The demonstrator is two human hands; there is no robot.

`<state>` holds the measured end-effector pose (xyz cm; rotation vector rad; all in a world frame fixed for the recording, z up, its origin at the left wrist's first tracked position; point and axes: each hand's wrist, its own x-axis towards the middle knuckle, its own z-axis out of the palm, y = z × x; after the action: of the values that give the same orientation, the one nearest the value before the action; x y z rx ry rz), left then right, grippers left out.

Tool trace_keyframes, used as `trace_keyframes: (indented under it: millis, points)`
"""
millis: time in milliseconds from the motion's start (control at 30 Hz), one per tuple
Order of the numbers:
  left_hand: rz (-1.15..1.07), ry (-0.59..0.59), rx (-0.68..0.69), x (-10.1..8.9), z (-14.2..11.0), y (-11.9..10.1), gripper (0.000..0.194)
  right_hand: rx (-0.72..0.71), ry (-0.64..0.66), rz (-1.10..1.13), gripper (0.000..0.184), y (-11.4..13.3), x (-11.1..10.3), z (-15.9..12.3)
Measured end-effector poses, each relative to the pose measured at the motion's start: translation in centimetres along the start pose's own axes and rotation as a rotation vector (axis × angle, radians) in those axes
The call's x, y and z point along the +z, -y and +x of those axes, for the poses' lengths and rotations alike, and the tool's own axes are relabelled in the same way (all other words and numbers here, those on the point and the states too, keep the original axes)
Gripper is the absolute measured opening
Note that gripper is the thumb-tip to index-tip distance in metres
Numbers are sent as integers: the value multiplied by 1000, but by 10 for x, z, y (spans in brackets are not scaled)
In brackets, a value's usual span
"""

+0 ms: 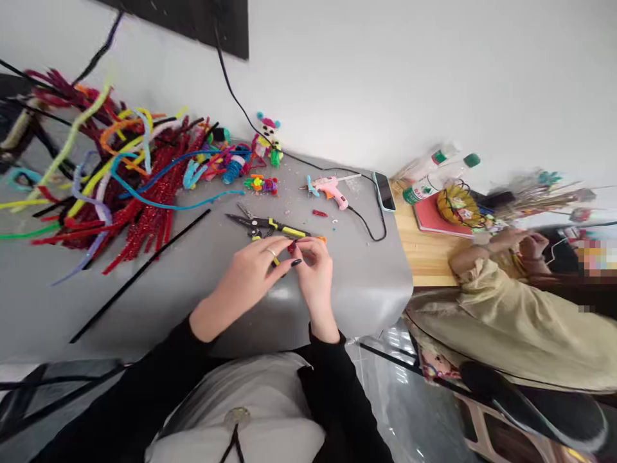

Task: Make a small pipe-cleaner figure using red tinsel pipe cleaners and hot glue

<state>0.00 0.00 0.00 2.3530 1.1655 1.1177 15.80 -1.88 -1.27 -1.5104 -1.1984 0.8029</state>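
Note:
My left hand and my right hand meet above the front part of the grey table, fingertips pinched together. Between them is a small dark red piece, which looks like a bit of pipe cleaner, mostly covered by the fingers. Just beyond the hands lie pliers with black and yellow handles, partly hidden by my fingers. Another short red pipe-cleaner piece rests on the table past my right hand. Farther back is a pink glue gun with its cord trailing right.
A large heap of pipe cleaners covers the left side, a black one nearer me. Small fuzzy figures stand by the wall. A phone lies at the right edge. A co-worker sits beside a wooden table with bottles.

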Motion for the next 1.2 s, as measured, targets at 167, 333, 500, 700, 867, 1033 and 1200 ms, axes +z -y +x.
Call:
trace_keyframes:
  millis: [167, 333, 500, 700, 867, 1033, 1200]
  points:
    - [-149, -9, 176, -9, 4, 24, 24, -54, 42, -10, 10, 4, 4, 2]
    - [-90, -65, 86, -11, 9, 29, 23, -9, 133, 81, 33, 18, 1, 0]
    - [-11, -114, -211, -3, 27, 43, 21, 16, 52, 282, 36, 28, -16, 7]
    - [-29, -12, -395, 15, 65, 70, 30, 150, 117, 666, 54, 30, -21, 26]
    - [-168, -46, -246, 9, 68, 52, 32, 125, 119, 660, 65, 29, -16, 32]
    - [-385, 5, -45, 0, 58, 27, 23, 2, 158, 612, 66, 30, -13, 26]
    - [-469, -56, -86, -5, 57, 16, 12, -5, 179, 725, 64, 35, -10, 23]
